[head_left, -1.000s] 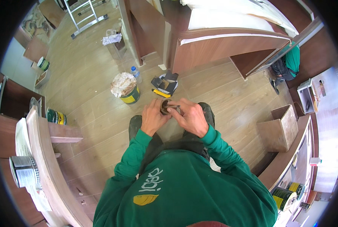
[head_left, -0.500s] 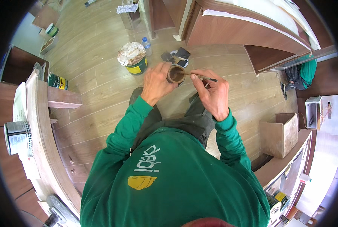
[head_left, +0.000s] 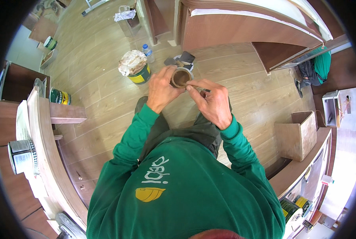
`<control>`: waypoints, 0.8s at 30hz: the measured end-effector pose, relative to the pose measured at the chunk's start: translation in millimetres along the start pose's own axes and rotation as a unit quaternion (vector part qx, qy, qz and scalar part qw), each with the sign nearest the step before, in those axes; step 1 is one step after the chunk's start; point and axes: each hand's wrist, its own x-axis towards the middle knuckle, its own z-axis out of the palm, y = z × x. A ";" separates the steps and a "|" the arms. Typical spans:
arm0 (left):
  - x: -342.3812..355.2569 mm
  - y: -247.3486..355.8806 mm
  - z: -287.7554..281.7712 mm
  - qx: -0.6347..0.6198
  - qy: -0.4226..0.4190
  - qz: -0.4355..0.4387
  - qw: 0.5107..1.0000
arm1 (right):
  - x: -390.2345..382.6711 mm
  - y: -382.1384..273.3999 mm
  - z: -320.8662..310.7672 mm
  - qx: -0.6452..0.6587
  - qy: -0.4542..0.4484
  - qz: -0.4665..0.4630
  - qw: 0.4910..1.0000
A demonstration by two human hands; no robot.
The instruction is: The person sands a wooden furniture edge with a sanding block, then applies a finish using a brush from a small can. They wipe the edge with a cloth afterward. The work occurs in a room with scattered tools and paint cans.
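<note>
My left hand [head_left: 160,88] is wrapped round the side of a small round jar [head_left: 182,69] with brown liquid in it, held above my knees. My right hand [head_left: 214,102] is closed in a pinch at the jar's near right rim. Its fingers grip a thin brush [head_left: 206,91], whose dark end shows beside the knuckles. The brush's other end is mostly hidden by the fingers and the jar. Just beyond the jar, dark sanding pads [head_left: 186,58] lie on the floor.
A paint bucket [head_left: 138,75] topped with a stained white cover stands ahead-left, beside a water bottle [head_left: 147,53]. A wooden bench [head_left: 46,147] runs along my left. At right are an open wooden box [head_left: 293,137] and a low cabinet [head_left: 301,171]. A curved wooden counter [head_left: 241,34] stands ahead.
My right hand has moved left and closer to the jar, so less of the brush shows. The jar has shifted slightly left, and the view has turned a little.
</note>
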 end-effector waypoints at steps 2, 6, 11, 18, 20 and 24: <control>0.2 -1.3 3.3 0.006 -0.019 -0.005 1.000 | 2.1 4.1 0.5 0.013 0.055 -0.021 0.998; 3.6 6.6 4.5 0.014 -0.026 -0.001 1.000 | -1.0 17.2 3.5 -0.003 0.044 -0.057 0.997; 4.8 12.2 6.2 0.028 -0.029 0.007 0.999 | -4.0 18.4 -1.1 -0.042 0.075 -0.054 0.995; 2.2 15.2 11.7 0.057 -0.038 0.019 0.997 | -11.2 21.1 -3.5 -0.012 0.102 -0.030 0.994; 3.0 17.6 12.6 0.058 -0.034 0.025 0.997 | -9.9 29.7 1.3 -0.014 0.102 -0.031 0.994; 1.3 12.9 14.2 0.053 -0.032 0.019 0.998 | -15.0 19.5 -7.9 0.000 0.034 0.066 0.997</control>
